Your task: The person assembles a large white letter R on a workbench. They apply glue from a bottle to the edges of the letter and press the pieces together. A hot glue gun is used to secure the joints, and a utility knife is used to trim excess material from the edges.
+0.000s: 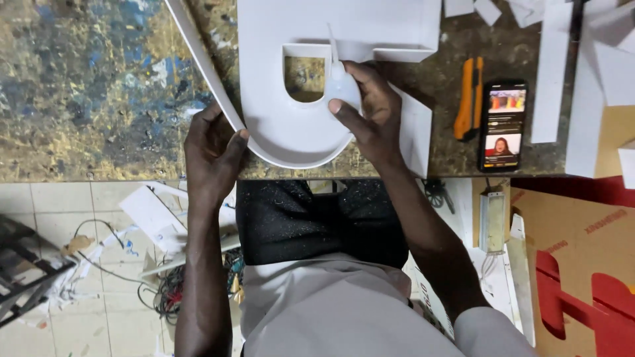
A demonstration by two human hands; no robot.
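Head view: a white letter-shaped panel [297, 132] is laid flat on the paint-stained workbench [86, 86], its rounded end at the near edge. A thin white strip [198, 59] is pressed against that curve by the left hand [213, 149], clenched around the strip with the thumb on its edge. A small white glue bottle [340, 82] is gripped in the right hand [367, 112], nozzle up over the panel's cut-out. The sheet is judged light, stiff yet bendable, easily dented; it is best held by its edges. An orange utility knife [468, 99] and a phone [503, 125] lie to the right.
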